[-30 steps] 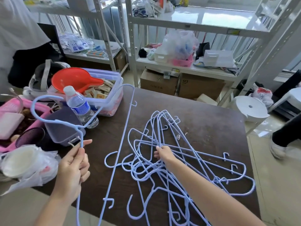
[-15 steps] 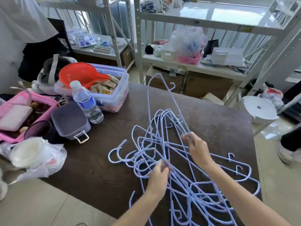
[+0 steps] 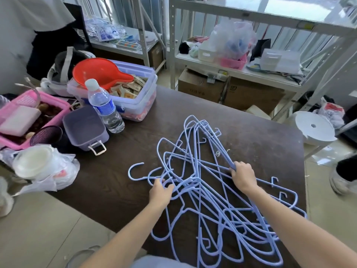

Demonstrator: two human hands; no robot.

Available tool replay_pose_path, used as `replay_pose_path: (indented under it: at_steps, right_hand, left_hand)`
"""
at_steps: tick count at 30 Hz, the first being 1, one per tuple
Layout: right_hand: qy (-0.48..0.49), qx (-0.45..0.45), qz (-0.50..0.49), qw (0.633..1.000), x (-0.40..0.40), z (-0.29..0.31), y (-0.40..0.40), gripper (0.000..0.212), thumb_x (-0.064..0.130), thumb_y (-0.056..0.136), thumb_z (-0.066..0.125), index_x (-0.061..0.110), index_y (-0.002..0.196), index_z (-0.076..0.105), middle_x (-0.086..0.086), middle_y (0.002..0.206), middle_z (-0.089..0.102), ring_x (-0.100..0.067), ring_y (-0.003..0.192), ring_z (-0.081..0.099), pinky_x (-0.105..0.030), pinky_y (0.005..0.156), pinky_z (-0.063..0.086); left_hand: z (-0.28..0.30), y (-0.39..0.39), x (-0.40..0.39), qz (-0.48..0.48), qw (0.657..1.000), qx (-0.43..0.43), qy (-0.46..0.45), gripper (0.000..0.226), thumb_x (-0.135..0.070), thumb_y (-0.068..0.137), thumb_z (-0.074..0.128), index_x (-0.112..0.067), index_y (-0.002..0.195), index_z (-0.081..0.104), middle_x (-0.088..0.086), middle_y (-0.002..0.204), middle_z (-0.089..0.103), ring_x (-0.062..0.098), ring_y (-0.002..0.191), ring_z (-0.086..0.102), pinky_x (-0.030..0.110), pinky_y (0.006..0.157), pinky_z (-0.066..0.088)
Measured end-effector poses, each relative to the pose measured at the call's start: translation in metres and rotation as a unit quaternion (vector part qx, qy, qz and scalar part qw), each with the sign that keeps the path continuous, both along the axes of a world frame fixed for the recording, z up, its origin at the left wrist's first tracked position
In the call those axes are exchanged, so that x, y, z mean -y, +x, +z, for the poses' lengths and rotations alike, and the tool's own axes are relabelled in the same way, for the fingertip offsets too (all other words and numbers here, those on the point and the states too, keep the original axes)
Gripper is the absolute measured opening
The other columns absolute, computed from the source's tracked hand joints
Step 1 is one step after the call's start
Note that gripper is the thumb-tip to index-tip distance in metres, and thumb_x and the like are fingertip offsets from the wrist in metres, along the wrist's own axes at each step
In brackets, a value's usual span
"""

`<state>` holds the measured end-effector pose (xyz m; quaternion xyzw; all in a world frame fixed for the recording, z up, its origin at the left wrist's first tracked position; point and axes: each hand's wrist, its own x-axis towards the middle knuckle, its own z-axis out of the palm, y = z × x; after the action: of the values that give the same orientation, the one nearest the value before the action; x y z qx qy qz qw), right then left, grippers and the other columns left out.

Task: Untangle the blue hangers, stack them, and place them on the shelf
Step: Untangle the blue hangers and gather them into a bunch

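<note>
The blue hangers (image 3: 210, 190) lie as one tangled heap on the dark counter (image 3: 119, 171), spreading from its centre toward 5 o'clock. The left hand (image 3: 160, 192), at the heap's 9 o'clock edge, has its fingers (image 3: 163, 185) curled down onto the hook ends there, apparently to pin them so the pile cannot slide. The right hand (image 3: 242, 176), near 2 o'clock, has its fingers closed round several wire bars bunched together, seemingly gathering them into line for stacking. The shelf (image 3: 241, 72), at 12 o'clock beyond the counter, holds no hangers yet; untangling looks barely begun.
</note>
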<state>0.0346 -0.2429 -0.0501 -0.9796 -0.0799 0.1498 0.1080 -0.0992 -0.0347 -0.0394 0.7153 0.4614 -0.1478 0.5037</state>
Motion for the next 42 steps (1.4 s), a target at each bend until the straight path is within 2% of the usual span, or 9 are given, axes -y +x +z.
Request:
replay_pose_path:
  at_steps: [4, 11, 16, 21, 25, 27, 33, 37, 42]
  right_hand:
    - [0.056, 0.064, -0.009, 0.996, -0.001, 0.013, -0.002, 0.017, 0.008, 0.094, 0.043, -0.003, 0.097, 0.056, -0.026, 0.099, 0.063, -0.038, 0.094, 0.053, -0.039, 0.073, 0.039]
    - [0.137, 0.090, 0.038, 0.986, -0.002, 0.073, 0.017, 0.007, 0.015, 0.095, 0.047, 0.008, 0.093, 0.049, -0.014, 0.075, 0.056, -0.026, 0.052, 0.048, -0.026, 0.048, 0.033]
    - [0.073, -0.014, 0.091, 0.993, -0.020, 0.059, 0.006, 0.026, 0.029, 0.085, 0.063, 0.006, 0.096, 0.061, -0.016, 0.096, 0.065, -0.032, 0.086, 0.061, -0.038, 0.073, 0.049]
    - [-0.032, -0.035, 0.133, 0.990, -0.027, 0.011, -0.045, 0.020, 0.031, 0.089, 0.054, 0.012, 0.095, 0.050, -0.013, 0.101, 0.065, -0.031, 0.094, 0.062, -0.036, 0.072, 0.047]
    - [-0.043, 0.133, 0.168, 0.976, -0.027, 0.021, -0.044, 0.022, 0.026, 0.084, 0.065, 0.006, 0.076, 0.062, -0.016, 0.065, 0.071, -0.032, 0.062, 0.068, -0.034, 0.060, 0.051]
    - [-0.063, 0.146, 0.203, 0.966, -0.027, 0.028, -0.041, 0.023, 0.026, 0.087, 0.060, 0.005, 0.079, 0.065, -0.017, 0.071, 0.071, -0.031, 0.073, 0.067, -0.034, 0.071, 0.049]
    - [0.169, -0.044, 0.110, 0.978, -0.034, 0.035, -0.049, 0.021, 0.021, 0.097, 0.043, 0.005, 0.096, 0.057, -0.012, 0.076, 0.061, -0.030, 0.068, 0.058, -0.034, 0.054, 0.038]
    - [0.264, -0.064, 0.091, 0.958, -0.031, 0.055, -0.044, 0.027, 0.014, 0.096, 0.045, 0.015, 0.068, 0.046, -0.005, 0.057, 0.045, -0.018, 0.053, 0.039, -0.024, 0.045, 0.024]
    - [0.278, -0.064, 0.101, 0.953, -0.023, 0.078, -0.035, 0.029, 0.012, 0.095, 0.046, 0.023, 0.069, 0.049, 0.011, 0.053, 0.038, -0.003, 0.042, 0.035, -0.008, 0.042, 0.034]
  left_hand:
    - [0.008, 0.004, 0.002, 0.058, 0.997, 0.040, -0.019, 0.017, -0.005, 0.095, 0.039, -0.008, 0.108, 0.049, 0.009, 0.093, 0.059, 0.014, 0.062, 0.061, 0.030, 0.055, 0.056]
    - [0.048, -0.023, 0.014, 0.150, 0.949, 0.084, -0.265, 0.020, 0.010, 0.090, 0.043, -0.005, 0.103, 0.049, 0.015, 0.084, 0.061, 0.024, 0.072, 0.062, 0.032, 0.053, 0.057]
    - [0.033, -0.065, 0.031, 0.181, 0.928, -0.017, -0.326, 0.014, 0.009, 0.090, 0.048, -0.004, 0.084, 0.052, 0.017, 0.080, 0.060, 0.031, 0.072, 0.062, 0.037, 0.053, 0.059]
    - [0.001, -0.100, 0.017, -0.023, 0.997, -0.066, -0.020, 0.013, -0.007, 0.088, 0.054, -0.013, 0.099, 0.052, 0.011, 0.106, 0.061, 0.024, 0.097, 0.057, 0.031, 0.086, 0.048]
    - [-0.004, -0.114, 0.012, -0.179, 0.972, -0.038, 0.151, 0.018, -0.024, 0.087, 0.054, -0.022, 0.105, 0.053, 0.002, 0.107, 0.053, 0.018, 0.100, 0.050, 0.025, 0.088, 0.045]
    - [-0.008, -0.120, 0.013, -0.200, 0.953, -0.045, 0.224, 0.027, -0.031, 0.085, 0.057, -0.025, 0.112, 0.056, 0.001, 0.121, 0.043, 0.019, 0.108, 0.041, 0.024, 0.095, 0.037]
    - [-0.011, -0.116, -0.001, -0.013, 0.988, 0.062, 0.138, 0.038, 0.000, 0.083, 0.063, 0.007, 0.120, 0.055, 0.021, 0.132, 0.042, 0.032, 0.115, 0.049, 0.031, 0.096, 0.037]
    - [-0.006, -0.099, -0.017, 0.004, 0.986, 0.096, 0.138, 0.046, -0.004, 0.082, 0.066, 0.008, 0.125, 0.051, 0.019, 0.138, 0.045, 0.031, 0.125, 0.046, 0.036, 0.105, 0.037]
    - [0.003, -0.078, -0.014, -0.050, 0.991, 0.075, 0.098, 0.015, -0.009, 0.080, 0.069, -0.011, 0.078, 0.055, 0.011, 0.083, 0.059, 0.028, 0.082, 0.055, 0.035, 0.074, 0.045]
